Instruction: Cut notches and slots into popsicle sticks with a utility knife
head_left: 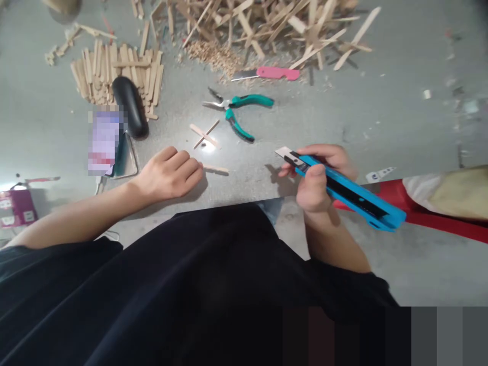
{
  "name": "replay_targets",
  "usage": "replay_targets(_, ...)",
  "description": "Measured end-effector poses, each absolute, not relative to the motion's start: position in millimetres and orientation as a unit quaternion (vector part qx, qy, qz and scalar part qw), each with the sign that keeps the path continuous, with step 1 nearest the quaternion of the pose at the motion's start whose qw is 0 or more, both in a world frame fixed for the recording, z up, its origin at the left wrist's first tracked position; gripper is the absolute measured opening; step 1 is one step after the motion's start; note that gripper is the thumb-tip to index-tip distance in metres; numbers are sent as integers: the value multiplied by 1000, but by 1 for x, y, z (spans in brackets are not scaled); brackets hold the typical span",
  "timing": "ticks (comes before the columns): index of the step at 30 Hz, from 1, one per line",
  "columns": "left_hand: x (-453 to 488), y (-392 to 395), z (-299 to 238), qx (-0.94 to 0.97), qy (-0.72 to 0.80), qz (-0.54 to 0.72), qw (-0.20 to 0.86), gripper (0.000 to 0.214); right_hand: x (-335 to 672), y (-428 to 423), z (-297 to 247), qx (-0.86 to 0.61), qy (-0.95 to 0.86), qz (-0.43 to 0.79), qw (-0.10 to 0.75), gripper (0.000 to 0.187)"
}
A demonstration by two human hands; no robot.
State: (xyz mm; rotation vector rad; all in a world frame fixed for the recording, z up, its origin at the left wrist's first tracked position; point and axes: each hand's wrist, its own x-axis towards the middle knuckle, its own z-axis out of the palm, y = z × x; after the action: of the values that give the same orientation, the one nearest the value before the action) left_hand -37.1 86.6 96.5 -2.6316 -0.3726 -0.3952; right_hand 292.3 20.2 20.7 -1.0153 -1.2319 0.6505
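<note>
My right hand (320, 178) is wrapped round a blue utility knife (354, 195), with the thumb on top. The knife's short blade is out and points up and to the left, over the table's near edge. At the left, my left hand (171, 173) is closed with its knuckles up. From its fingertips a wooden craft stick (216, 169) sticks out to the right; the gripped end is hidden. Just beyond lie two crossed craft sticks (206, 134). Further off rest teal-handled pliers (236, 109) with their jaws apart.
A pink folding knife (278, 73) lies near wood shavings (215, 56) and a big heap of sticks (267, 25). On the left are stacked sticks (99, 66), a black case (129, 107) and a phone (104, 142). A red chair-like thing (392, 195) stands at right.
</note>
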Motion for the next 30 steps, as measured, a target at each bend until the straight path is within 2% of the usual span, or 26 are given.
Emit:
replay_targets(3, -54, 75, 89, -965, -176, -85, 176, 24, 274, 35, 36, -406, -656, 313, 554, 27)
replay_targets(8, -65, 53, 86, -953, -270, -33, 137, 11, 241, 76, 53, -276, -829, 232, 427, 22)
replay_targets(9, -65, 46, 86, -948, -293, -29, 123, 15, 235, 83, 55, -266, -844, 242, 398, 19)
replay_targets(12, -65, 24, 83, -939, -331, -34, 85, 47, 217, 94, 56, -246, -863, 295, 327, 12)
replay_targets(16, -73, 15, 69, -957, -288, -17, 17, 99, 195, 94, 50, -284, -822, 349, 350, 7)
replay_targets(19, -82, 26, 56, -954, -294, -7, -57, 124, 188, 92, 45, -298, -797, 355, 387, 7)
replay_targets(24, -89, 42, 46, -939, -306, -10, -157, 123, 194, 91, 46, -322, -813, 318, 366, 6)
replay_targets(30, -91, 41, 47, -932, -317, -17, -174, 122, 197, 87, 47, -330, -829, 291, 345, 14)
